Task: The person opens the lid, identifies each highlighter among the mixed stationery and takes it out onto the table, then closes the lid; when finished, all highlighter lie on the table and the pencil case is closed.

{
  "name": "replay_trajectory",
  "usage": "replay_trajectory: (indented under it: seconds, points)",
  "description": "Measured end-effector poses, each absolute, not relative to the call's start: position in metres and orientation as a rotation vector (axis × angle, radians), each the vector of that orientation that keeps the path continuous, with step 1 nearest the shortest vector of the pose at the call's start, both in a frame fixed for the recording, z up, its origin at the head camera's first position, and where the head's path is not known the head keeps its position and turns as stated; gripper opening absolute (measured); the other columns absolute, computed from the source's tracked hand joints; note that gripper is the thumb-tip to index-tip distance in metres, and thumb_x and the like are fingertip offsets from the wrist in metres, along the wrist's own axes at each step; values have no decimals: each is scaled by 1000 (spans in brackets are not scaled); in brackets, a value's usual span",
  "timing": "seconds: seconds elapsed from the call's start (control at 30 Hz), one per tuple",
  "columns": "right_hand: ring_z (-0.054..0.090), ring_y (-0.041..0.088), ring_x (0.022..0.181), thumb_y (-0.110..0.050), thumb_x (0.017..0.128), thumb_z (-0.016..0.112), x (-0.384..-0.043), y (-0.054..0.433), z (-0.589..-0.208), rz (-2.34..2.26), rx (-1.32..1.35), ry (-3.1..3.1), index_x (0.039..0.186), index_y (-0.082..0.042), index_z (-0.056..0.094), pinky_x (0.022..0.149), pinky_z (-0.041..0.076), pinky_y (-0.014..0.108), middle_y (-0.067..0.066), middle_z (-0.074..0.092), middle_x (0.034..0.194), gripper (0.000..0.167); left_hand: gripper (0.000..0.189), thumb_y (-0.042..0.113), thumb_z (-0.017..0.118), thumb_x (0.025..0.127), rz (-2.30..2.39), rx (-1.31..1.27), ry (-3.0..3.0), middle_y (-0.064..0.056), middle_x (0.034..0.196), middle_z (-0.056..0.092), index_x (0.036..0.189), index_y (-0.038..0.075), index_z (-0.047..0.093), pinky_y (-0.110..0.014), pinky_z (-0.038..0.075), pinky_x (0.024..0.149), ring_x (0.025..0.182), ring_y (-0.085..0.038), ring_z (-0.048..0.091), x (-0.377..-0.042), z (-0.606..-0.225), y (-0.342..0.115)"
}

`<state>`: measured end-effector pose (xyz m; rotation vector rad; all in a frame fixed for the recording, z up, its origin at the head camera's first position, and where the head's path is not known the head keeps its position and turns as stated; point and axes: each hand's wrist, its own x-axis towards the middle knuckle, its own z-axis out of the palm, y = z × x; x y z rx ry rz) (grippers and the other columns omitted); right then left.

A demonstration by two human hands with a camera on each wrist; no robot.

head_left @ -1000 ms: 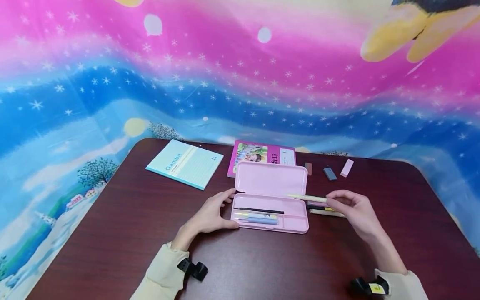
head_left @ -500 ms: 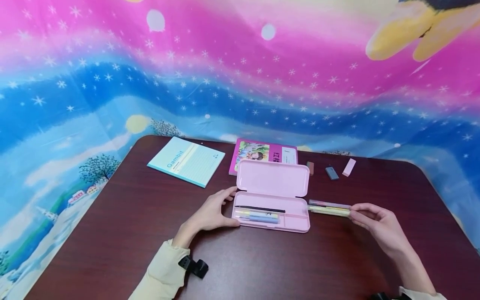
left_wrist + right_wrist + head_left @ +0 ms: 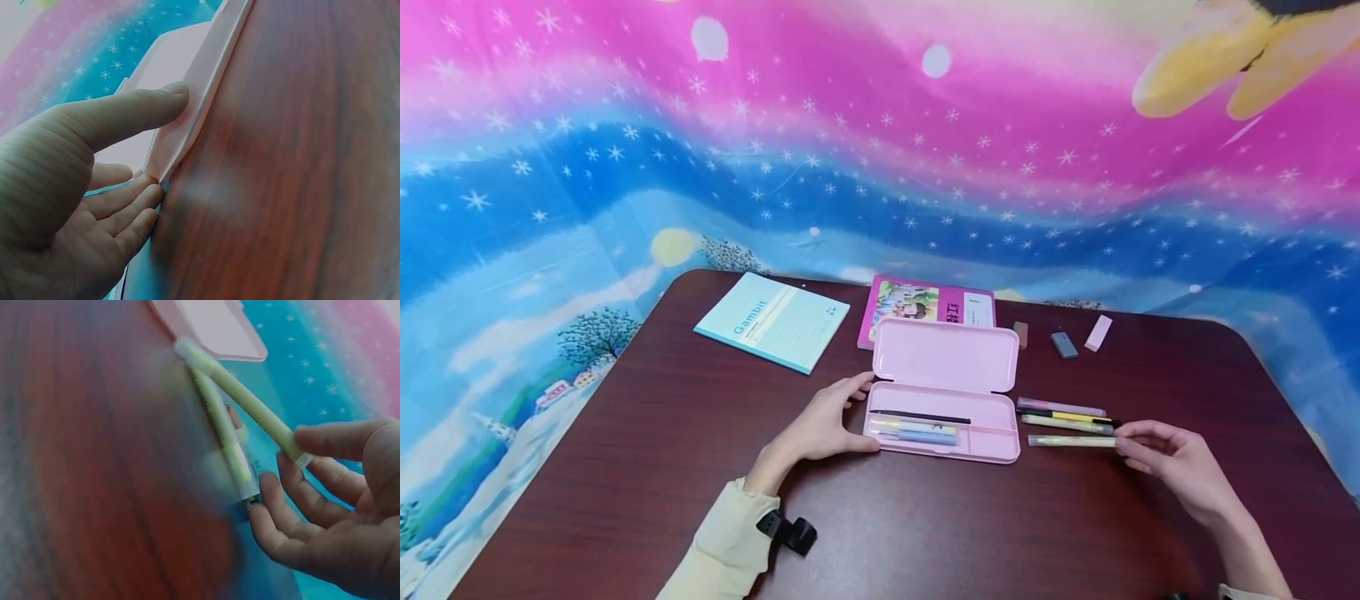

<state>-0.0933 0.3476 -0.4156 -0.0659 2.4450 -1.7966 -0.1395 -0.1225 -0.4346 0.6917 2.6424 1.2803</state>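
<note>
An open pink pencil case (image 3: 992, 445) holds a black pen (image 3: 925, 417) and several light-coloured pens (image 3: 921, 434) in its tray. My left hand (image 3: 820, 423) rests at its left end, the thumb (image 3: 150, 109) against the front wall and the fingers reaching around the corner. Between thumb and fingertips, my right hand (image 3: 1180, 467) pinches the right end of a pale yellow highlighter (image 3: 1071, 441), which points left toward the case. Just behind it lie several pens: a pale yellow one (image 3: 1063, 424), a black-and-yellow one (image 3: 1072, 417) and a pinkish one (image 3: 1060, 407).
Behind the case lies a pink book (image 3: 951, 302), partly hidden by the raised lid (image 3: 946, 357). A light blue notebook (image 3: 775, 321) is at the back left. A brown block (image 3: 1020, 335), a grey eraser (image 3: 1063, 344) and a pink eraser (image 3: 1098, 333) sit at the back right.
My right hand has carried the highlighter from the case's right edge rightward and toward me, past the other pens to their near side. The left hand has stayed at the case.
</note>
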Motion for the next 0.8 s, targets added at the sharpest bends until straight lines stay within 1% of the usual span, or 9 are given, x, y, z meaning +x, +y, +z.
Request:
replay_trajectory:
  seconds: [0.07, 0.13, 0.2, 0.37, 0.43, 0.6, 0.8]
  points:
    - [63, 3, 80, -9, 90, 67, -94, 346, -416, -1608, -31, 2605, 105, 9, 64, 66, 55, 23, -13, 66, 91, 23, 93, 24, 87, 68, 1279, 694, 2643, -7, 130, 54, 145, 6, 38, -40, 45, 97, 114, -20, 51, -140, -434, -123]
    - [61, -1, 79, -16, 89, 69, -96, 344, -417, -1415, -10, 2759, 105, 5, 66, 64, 52, 20, -16, 66, 92, 27, 92, 24, 87, 68, 1277, 697, 2645, -7, 130, 54, 145, 6, 38, -40, 45, 97, 114, -21, 52, -139, -434, -123]
    - [60, -2, 77, -19, 87, 71, -97, 343, -418, -1288, -7, 2869, 103, 3, 68, 62, 49, 19, -13, 67, 91, 27, 92, 24, 87, 69, 1275, 699, 2644, -7, 130, 54, 145, 6, 38, -40, 45, 97, 114, -21, 51, -139, -434, -123]
    - [59, -1, 69, -19, 83, 75, -100, 340, -420, -1086, 3, 3015, 96, -4, 70, 58, 45, 20, 1, 70, 88, 21, 92, 24, 87, 68, 1270, 698, 2647, -7, 129, 54, 145, 6, 38, -40, 45, 97, 114, -20, 51, -139, -434, -123]
    - [59, -1, 67, -19, 82, 77, -101, 339, -420, -1023, 5, 3036, 94, -5, 71, 58, 44, 20, 5, 70, 86, 20, 92, 24, 87, 68, 1271, 696, 2649, -7, 130, 54, 145, 6, 38, -40, 45, 97, 113, -20, 51, -139, -434, -123]
    - [61, 1, 64, -18, 78, 80, -103, 335, -420, -910, -13, 3075, 91, -7, 71, 60, 44, 20, 5, 70, 82, 19, 92, 23, 87, 68, 1273, 695, 2650, -7, 130, 54, 145, 6, 38, -40, 45, 97, 113, -20, 51, -139, -433, -123]
    - [62, 5, 64, -19, 76, 81, -103, 334, -421, -855, -3, 3104, 90, -8, 71, 60, 44, 23, 5, 70, 82, 20, 92, 23, 87, 69, 1274, 689, 2646, -7, 130, 54, 145, 6, 38, -40, 45, 97, 113, -20, 51, -138, -433, -122]
